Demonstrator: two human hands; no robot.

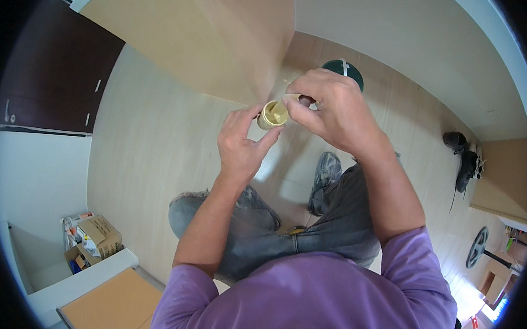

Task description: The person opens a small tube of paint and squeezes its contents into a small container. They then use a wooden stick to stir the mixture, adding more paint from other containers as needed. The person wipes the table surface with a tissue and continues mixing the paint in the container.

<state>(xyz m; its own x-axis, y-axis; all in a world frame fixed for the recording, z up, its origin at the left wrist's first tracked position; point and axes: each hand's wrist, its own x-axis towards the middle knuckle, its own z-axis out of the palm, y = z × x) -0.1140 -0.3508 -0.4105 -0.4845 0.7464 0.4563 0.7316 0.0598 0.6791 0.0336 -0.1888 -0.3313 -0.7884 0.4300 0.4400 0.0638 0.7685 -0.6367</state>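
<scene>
Above the knees, both hands pinch one small round yellowish fitting, fingers closed.

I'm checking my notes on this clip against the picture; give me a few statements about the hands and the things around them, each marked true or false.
1. The left hand holds a small yellowish round fitting. True.
2. The right hand hangs idle at the person's side. False: its fingertips are at the fitting.
3. A cardboard box lies at lower left. True.
4. The person wears a green shirt. False: the shirt is purple.
5. A dark shoe lies on the floor at right. True.
</scene>
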